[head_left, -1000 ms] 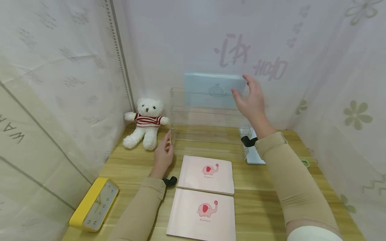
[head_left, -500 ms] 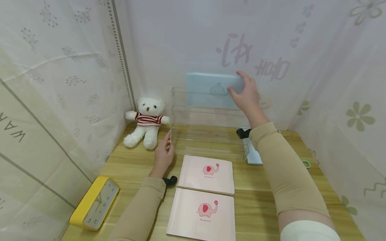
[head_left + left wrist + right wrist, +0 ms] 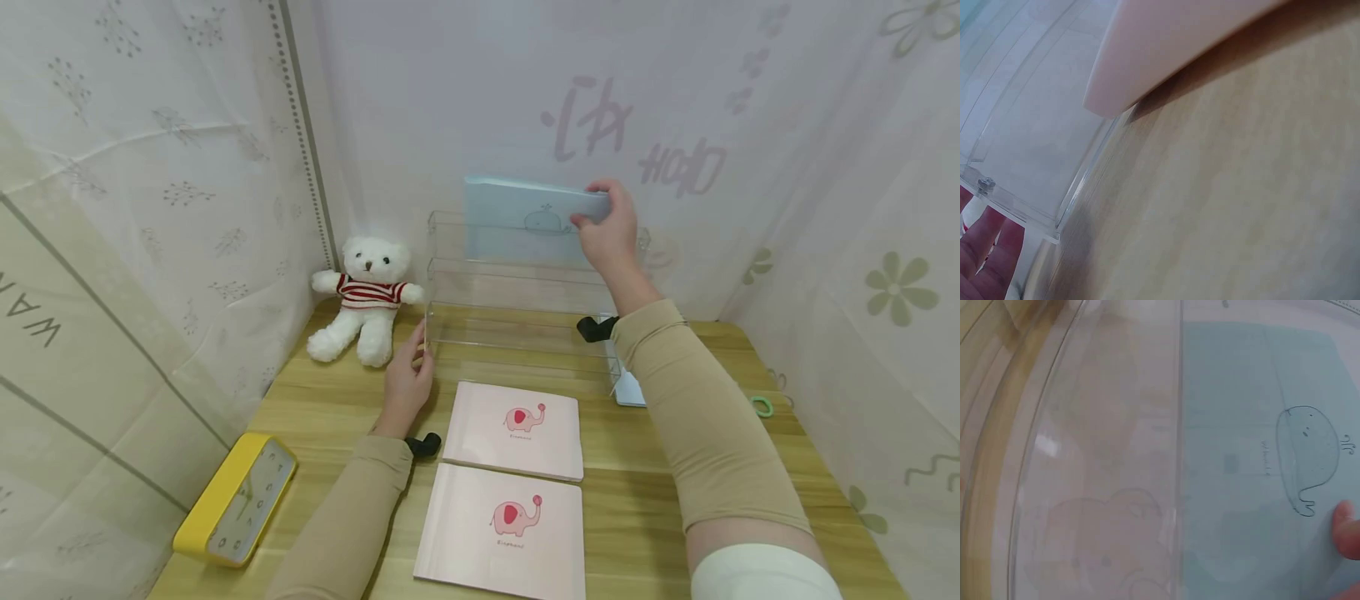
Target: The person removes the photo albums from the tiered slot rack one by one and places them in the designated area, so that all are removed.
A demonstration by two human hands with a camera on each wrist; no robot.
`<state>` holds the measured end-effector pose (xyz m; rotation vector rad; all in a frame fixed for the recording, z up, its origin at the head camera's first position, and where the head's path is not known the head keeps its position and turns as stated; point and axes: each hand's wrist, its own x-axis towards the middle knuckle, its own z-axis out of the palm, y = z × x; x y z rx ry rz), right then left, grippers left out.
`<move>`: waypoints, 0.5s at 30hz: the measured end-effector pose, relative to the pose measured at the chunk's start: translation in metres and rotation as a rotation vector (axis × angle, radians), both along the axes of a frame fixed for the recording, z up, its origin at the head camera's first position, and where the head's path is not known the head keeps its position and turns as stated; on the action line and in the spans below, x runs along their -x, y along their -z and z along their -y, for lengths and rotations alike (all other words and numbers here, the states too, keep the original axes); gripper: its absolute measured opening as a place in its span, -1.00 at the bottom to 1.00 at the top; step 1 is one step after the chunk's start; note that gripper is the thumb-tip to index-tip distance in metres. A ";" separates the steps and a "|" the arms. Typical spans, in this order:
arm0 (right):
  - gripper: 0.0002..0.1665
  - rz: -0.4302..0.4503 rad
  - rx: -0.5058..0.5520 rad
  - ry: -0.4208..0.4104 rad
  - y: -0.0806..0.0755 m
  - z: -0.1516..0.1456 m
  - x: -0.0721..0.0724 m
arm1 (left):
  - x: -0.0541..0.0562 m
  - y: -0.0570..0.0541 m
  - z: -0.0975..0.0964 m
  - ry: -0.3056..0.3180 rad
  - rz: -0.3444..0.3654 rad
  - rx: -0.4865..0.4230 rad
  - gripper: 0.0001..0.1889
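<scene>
A light-blue notebook [image 3: 502, 221] with a whale drawing stands upright in the top tier of a clear tiered display rack [image 3: 517, 325]. My right hand [image 3: 611, 233] pinches its upper right corner, thumb on the front cover and fingers over the top edge. In the right wrist view the whale cover [image 3: 1241, 456] and the thumb [image 3: 1346, 531] show at the right. My left hand [image 3: 408, 379] grips the rack's left side panel low down; its fingers [image 3: 997, 256] lie along the panel's outer face in the left wrist view.
Two pink elephant notebooks [image 3: 540, 458] [image 3: 457, 533] lie flat in front of the rack. A white teddy bear [image 3: 367, 300] sits left, a yellow clock [image 3: 225, 500] nearer. A pale-blue booklet [image 3: 628, 390] lies by the rack's right end, a green ring [image 3: 762, 406] farther right.
My right hand has moved left and closed its thumb and fingers on the corner of the whale notebook. The left hand keeps its place on the rack.
</scene>
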<state>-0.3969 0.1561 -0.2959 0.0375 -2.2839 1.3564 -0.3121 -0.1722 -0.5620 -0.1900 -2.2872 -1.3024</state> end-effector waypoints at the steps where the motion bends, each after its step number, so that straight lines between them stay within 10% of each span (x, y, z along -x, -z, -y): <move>1: -0.44 -0.014 0.026 0.008 0.001 0.001 0.000 | 0.000 0.000 0.000 0.001 0.003 0.001 -0.35; 15: -0.66 -0.430 0.250 0.045 -0.021 0.014 -0.041 | -0.001 0.001 0.002 -0.007 0.017 0.017 -0.35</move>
